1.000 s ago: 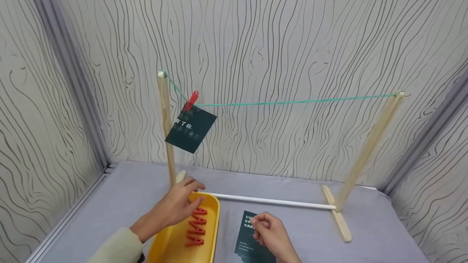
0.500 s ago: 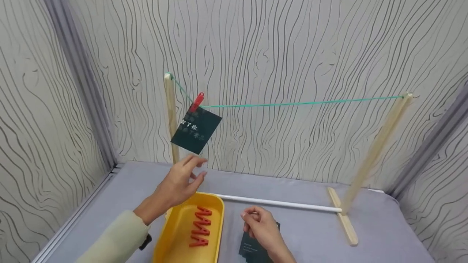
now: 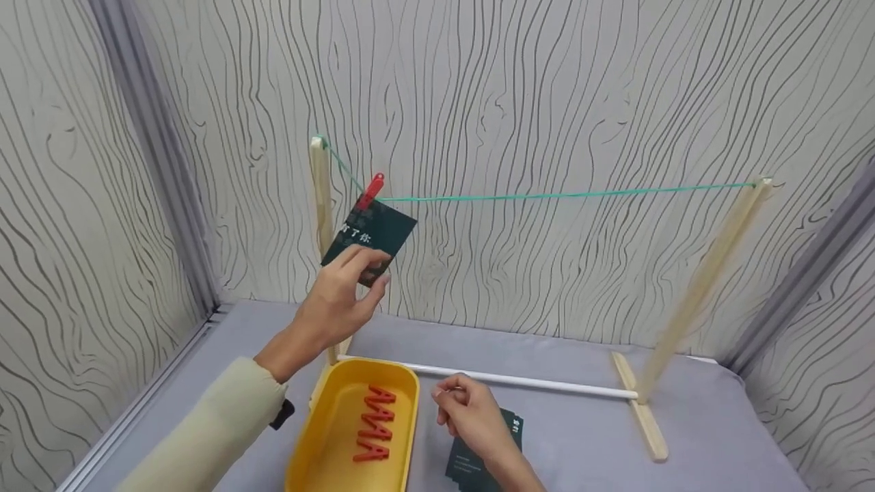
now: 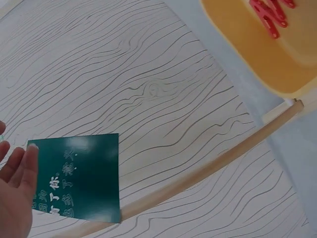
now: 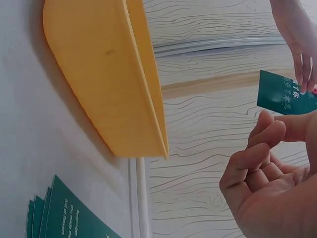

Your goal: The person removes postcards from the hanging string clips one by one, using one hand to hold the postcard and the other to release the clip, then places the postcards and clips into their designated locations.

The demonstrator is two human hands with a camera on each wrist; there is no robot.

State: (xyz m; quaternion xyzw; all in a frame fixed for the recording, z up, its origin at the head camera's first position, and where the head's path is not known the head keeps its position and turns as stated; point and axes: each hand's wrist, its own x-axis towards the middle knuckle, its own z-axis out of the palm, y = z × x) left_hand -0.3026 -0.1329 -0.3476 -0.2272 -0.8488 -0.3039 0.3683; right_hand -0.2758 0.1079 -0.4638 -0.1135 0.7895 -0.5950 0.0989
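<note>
A dark green card with pale characters hangs tilted from a green string, held at its upper corner by a red clothespin. My left hand is raised in front of the card's lower part, fingers gently bent and apart, with nothing in its grasp; fingertips overlap the card in the left wrist view. Lower down, my right hand hovers over a stack of similar green cards. Its fingers are loosely curled and hold nothing in the right wrist view.
A yellow tray with several red clothespins stands left of the card stack. The string runs between a left wooden post and a right wooden post. A white rod joins the posts low down.
My left hand has risen from over the tray to the hanging card. My right hand has shifted slightly left and up above the stack. The card still hangs from the string.
</note>
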